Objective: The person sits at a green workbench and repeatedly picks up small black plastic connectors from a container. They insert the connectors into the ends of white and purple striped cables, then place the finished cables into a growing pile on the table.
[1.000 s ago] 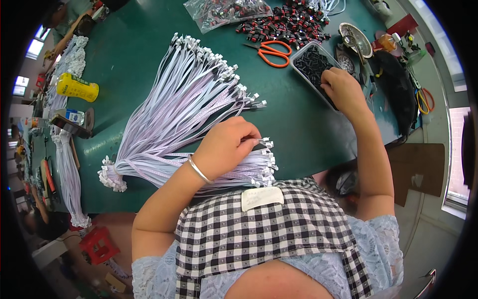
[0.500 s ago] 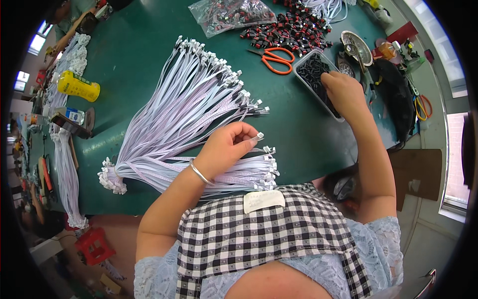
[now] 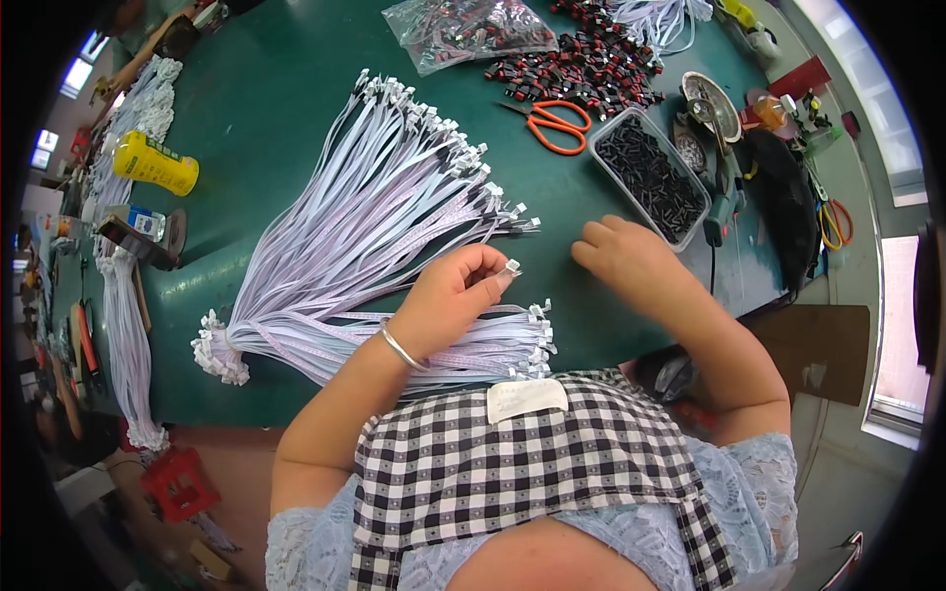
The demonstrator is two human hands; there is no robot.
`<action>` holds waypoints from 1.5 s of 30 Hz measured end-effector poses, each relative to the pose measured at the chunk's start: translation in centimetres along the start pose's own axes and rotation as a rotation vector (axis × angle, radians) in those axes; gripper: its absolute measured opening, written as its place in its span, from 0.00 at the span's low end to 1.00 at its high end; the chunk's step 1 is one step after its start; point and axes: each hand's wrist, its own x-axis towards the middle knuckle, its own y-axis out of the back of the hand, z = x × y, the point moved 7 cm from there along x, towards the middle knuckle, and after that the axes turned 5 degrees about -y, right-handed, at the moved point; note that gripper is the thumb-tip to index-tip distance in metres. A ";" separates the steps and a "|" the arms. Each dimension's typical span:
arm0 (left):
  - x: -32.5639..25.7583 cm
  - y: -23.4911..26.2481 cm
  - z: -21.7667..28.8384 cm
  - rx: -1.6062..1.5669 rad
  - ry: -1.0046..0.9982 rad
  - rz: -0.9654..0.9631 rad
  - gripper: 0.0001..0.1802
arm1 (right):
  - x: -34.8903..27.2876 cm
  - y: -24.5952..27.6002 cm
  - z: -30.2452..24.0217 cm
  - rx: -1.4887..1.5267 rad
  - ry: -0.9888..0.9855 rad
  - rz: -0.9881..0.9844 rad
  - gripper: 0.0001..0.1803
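Observation:
My left hand (image 3: 448,298) pinches the end of a white flat cable, whose small white connector (image 3: 512,267) pokes out past thumb and forefinger. Under and beside it, a large bundle of these cables (image 3: 345,207) fans out across the table, tied near its left end. Some of the far cable ends carry black sleeves. My right hand (image 3: 629,258) hovers to the right of the left one, its fingers curled together; whatever is between the fingertips is hidden. Just beyond it stands a clear plastic tub (image 3: 676,154) filled with short black tube pieces (image 3: 645,169).
Orange-handled scissors (image 3: 559,126) lie left of the tub, below a heap of red-and-black parts (image 3: 581,71) and a clear bag (image 3: 468,34). A metal dish (image 3: 711,106) sits to the tub's right. A yellow bottle (image 3: 156,164) and more cables (image 3: 130,345) are at left.
My right hand has come out of the tub and moved left and nearer, towards my left hand. My left hand keeps its pinch on the cable.

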 end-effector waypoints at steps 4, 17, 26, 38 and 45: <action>0.1 -0.1 0.2 -0.065 -0.008 -0.014 0.07 | -0.3 -0.1 0.8 0.082 -0.086 0.052 0.08; 0.1 0.3 0.1 -0.178 0.018 0.009 0.07 | 0.8 -4.4 -1.8 1.757 -0.424 0.400 0.05; 0.2 0.1 -0.1 -0.188 -0.021 0.006 0.07 | 1.1 -3.5 -2.2 1.737 -0.375 0.435 0.05; 0.2 0.1 -0.1 -0.178 -0.031 0.002 0.07 | 1.0 -3.2 -2.4 1.557 -0.344 0.422 0.05; 0.1 0.1 0.1 -0.173 -0.042 0.037 0.07 | 1.1 -3.2 -2.6 1.536 -0.368 0.413 0.04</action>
